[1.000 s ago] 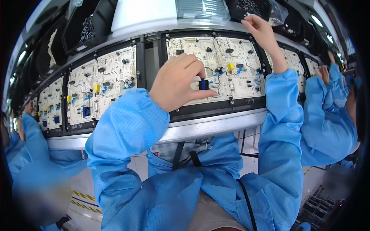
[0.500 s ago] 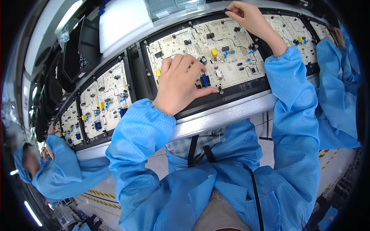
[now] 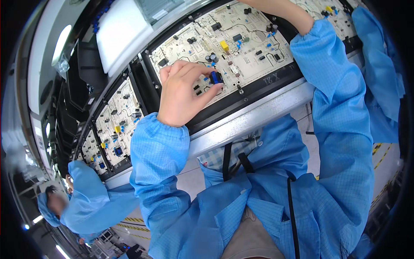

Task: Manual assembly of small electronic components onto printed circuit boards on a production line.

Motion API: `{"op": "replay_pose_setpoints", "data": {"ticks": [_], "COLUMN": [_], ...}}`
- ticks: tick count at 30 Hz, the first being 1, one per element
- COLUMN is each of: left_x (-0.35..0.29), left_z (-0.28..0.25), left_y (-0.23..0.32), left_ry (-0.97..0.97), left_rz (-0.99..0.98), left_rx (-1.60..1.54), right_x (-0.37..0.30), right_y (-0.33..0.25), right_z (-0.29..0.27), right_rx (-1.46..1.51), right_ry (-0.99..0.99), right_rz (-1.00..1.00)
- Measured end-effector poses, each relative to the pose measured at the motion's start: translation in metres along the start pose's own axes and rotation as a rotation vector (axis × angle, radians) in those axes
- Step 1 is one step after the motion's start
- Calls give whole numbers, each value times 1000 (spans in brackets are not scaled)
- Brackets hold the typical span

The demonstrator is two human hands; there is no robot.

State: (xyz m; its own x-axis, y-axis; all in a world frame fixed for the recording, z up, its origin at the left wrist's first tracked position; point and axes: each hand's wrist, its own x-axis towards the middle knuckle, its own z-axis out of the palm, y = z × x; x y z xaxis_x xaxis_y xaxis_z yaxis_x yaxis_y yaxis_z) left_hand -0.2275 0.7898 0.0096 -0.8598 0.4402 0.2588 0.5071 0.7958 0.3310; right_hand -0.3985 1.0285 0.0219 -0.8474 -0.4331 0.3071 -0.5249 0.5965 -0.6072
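My left hand (image 3: 183,93) pinches a small blue component (image 3: 214,77) between thumb and fingers, pressed against the near edge of a pale circuit board (image 3: 241,47) that lies in a black carrier (image 3: 258,84). The board carries black capacitors, blue parts and a yellow block (image 3: 224,45). My right forearm in a blue sleeve (image 3: 340,95) reaches up over the same board; only the wrist (image 3: 284,9) shows, and the right hand itself is cut off by the top edge of the picture.
More boards (image 3: 118,121) in carriers run along the line to the left. A grey metal rail (image 3: 254,118) edges the line in front of me. A co-worker in blue (image 3: 82,203) sits at lower left; another blue sleeve (image 3: 379,56) is at right.
The view has tilted and swung left, so the line now slopes across the picture. My left hand stays on the blue component. My right hand has slid out past the top edge.
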Motion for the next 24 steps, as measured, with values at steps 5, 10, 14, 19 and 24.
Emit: {"op": "replay_pose_setpoints", "data": {"ticks": [5, 10, 14, 19, 24], "left_x": [5, 9, 8, 9, 10], "left_z": [1, 0, -2, -2, -3], "left_y": [-2, -3, -1, -2, 3], "left_ry": [-38, -66, -65, -72, -75], "left_rz": [-21, -23, -58, -62, -23], "left_rx": [-33, -4, 15, 17, 96], "right_x": [3, 6, -2, -3, -5], "right_y": [22, 27, 14, 16, 16], "right_z": [7, 8, 0, -1, -3], "right_rx": [-83, -106, -105, -90, -131], "right_ry": [50, 53, 41, 44, 26], "right_rz": [-122, -200, -197, -224, -209]}}
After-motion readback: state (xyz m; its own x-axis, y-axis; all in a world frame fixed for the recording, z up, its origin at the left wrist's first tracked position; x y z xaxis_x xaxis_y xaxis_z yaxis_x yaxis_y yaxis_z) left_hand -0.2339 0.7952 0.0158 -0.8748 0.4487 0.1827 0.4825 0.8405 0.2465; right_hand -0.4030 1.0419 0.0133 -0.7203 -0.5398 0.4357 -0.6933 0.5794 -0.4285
